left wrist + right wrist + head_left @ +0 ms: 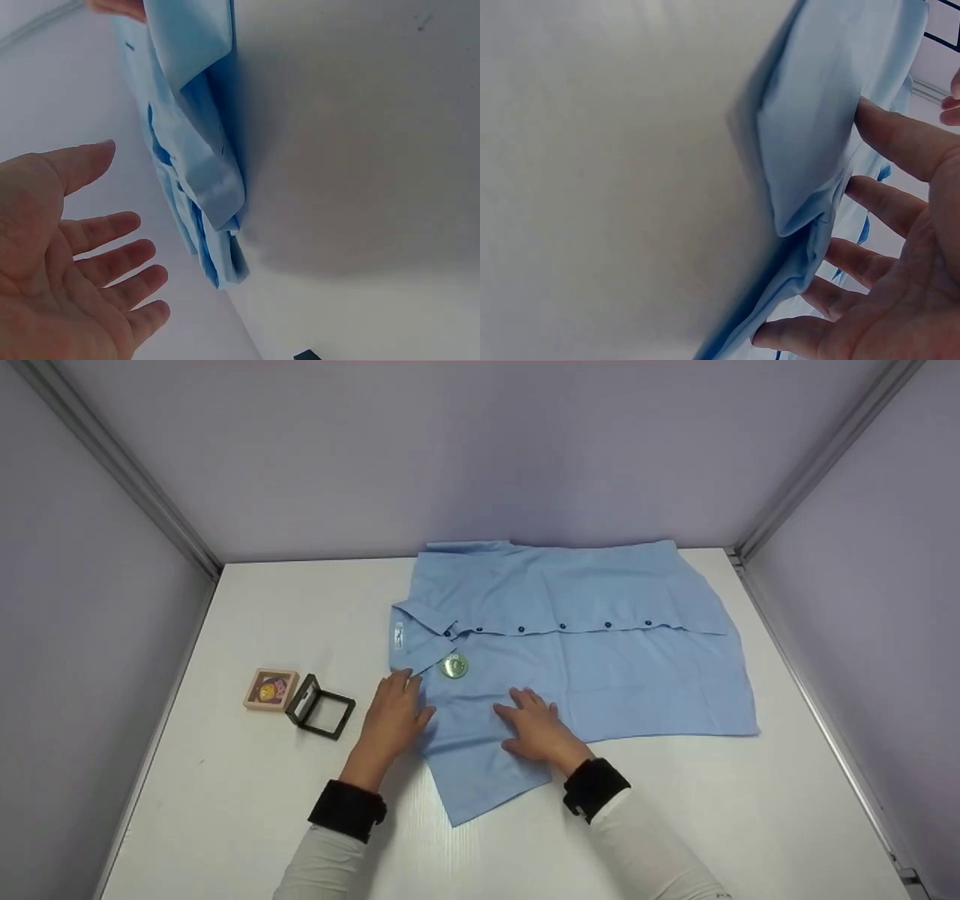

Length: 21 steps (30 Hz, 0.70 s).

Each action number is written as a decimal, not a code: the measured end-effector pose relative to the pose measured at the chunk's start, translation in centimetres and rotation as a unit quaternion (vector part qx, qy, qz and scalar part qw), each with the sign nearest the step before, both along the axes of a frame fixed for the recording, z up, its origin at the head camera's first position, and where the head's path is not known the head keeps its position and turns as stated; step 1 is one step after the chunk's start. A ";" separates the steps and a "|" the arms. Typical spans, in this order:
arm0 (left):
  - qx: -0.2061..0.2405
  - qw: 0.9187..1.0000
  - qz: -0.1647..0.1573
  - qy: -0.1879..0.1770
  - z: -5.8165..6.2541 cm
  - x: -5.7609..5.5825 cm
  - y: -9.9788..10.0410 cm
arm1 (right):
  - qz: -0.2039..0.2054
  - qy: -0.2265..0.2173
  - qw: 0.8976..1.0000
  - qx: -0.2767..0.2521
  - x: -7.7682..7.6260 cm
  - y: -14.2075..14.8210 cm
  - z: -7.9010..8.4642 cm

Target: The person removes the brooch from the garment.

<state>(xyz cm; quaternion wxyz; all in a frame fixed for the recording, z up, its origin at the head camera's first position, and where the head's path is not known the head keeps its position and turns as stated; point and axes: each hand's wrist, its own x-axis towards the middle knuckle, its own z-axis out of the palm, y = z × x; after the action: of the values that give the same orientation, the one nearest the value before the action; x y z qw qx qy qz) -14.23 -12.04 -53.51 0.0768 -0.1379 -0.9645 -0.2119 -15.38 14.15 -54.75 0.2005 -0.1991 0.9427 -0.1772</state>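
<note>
A light-blue button-up shirt [637, 682] lies spread on the white table, its collar to the left and its dark buttons in a row across the middle. On its front, just below the collar, sits a round green badge [454, 665]. My left hand [391, 718] is at the shirt's shoulder edge below the collar; the left wrist view shows its fingers spread and holding nothing. Near the sleeve, my right hand [541, 730] rests on the shirt with fingers spread. Up close in the right wrist view, the fingertips of this hand [900, 247] touch the cloth.
To the left on the table [225, 810] stand a small wooden box [271, 690] with a yellow figure inside and, beside it, an open black hinged frame [324, 712]. Grey walls [480, 457] enclose the table at the back and sides.
</note>
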 end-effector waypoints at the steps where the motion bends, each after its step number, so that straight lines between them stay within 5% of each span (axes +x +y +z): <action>1: -0.010 1.000 -0.005 -0.016 0.0 0.0 0.2 | 0.000 0.001 1.000 0.000 0.0 0.0 0.0; 10: -0.074 0.983 0.016 -0.167 -0.9 -0.2 1.1 | 0.000 0.002 1.000 0.000 0.1 -0.1 0.0; 21: -0.122 0.971 0.034 -0.205 -1.1 0.8 0.4 | 0.032 0.017 0.999 0.014 0.8 -0.6 0.6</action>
<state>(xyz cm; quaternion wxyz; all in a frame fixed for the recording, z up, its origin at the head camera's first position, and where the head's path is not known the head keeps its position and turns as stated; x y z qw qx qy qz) -13.45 -11.60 -54.62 -0.1326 -0.0667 -0.9823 -0.1139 -14.54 13.58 -54.14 0.1927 -0.2291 0.9415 -0.1545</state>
